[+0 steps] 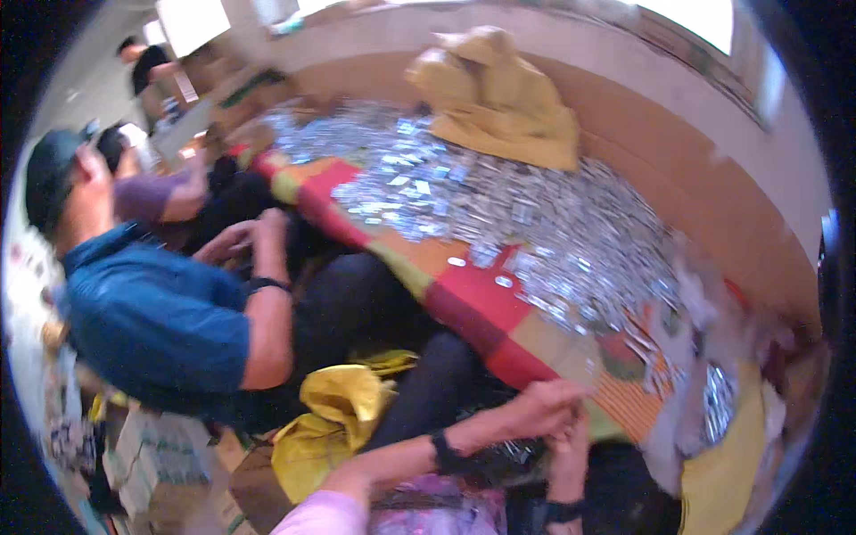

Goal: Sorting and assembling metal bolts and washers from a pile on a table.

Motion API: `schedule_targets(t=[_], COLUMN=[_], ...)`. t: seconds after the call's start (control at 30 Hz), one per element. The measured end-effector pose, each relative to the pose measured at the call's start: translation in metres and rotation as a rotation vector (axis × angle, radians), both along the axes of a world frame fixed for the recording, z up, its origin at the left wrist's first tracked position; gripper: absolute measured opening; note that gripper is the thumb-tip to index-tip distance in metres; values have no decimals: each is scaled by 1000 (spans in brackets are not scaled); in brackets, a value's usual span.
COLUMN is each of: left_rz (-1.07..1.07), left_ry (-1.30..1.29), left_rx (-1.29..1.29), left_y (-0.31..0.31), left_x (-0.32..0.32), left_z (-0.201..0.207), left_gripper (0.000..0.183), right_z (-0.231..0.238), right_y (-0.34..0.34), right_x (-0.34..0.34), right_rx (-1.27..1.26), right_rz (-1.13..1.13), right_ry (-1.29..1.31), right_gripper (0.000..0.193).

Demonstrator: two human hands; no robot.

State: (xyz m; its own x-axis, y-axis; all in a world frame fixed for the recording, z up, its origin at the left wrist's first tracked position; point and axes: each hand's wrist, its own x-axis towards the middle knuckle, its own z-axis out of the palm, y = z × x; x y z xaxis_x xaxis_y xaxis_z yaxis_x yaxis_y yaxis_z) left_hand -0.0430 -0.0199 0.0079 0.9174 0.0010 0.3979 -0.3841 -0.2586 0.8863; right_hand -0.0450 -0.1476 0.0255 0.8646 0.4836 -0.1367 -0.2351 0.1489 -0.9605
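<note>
Checkered cloth (473, 305) | silvery pieces (580, 234) beyond left grip (546, 407), right grip (568, 435) | pinch blurred, can't tell

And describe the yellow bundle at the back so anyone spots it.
Find the heap of small shiny pieces on the checked cloth. At its far edge, before the brown panel, sits the yellow bundle: large, dull and crumpled, unlike the glinting silver.

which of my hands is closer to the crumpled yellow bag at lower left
Left. The left hand is to the right of the crumpled yellow bag; the right hand is slightly farther right.
</note>
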Motion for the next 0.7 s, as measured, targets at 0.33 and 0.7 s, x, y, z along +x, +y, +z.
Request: schedule_targets(t=[0.33,0.7], left_rz=[35,-65], left_ry=[53,-69], left_rx=[20,159], left_y=[0,-3], left_x=[-8,-9], left_z=[22,17], left_gripper=[28,31], right_z=[-12,-61], right_y=[11,-12], right_x=[22,18], right_rx=[205,658], right_rz=[-240,-17], right_ry=[383,945], right_gripper=[11,16])
